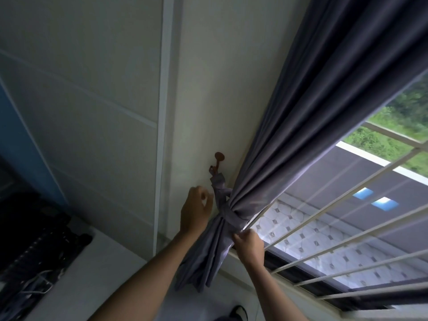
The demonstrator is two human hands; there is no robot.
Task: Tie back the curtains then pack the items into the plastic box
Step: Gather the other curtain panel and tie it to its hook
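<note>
Two hands at tied curtain

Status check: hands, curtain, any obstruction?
Left hand open beside the tieback. Right hand pinching curtain below the wrap. Tieback looped on wall hook. Nothing in the way.

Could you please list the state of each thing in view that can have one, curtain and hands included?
curtain: gathered, drawn aside from the window
tieback: wrapped round the curtain, hung on the hook
wall hook: holding the tieback
left hand: open, beside the tieback
right hand: gripping the curtain below the tieback
</note>
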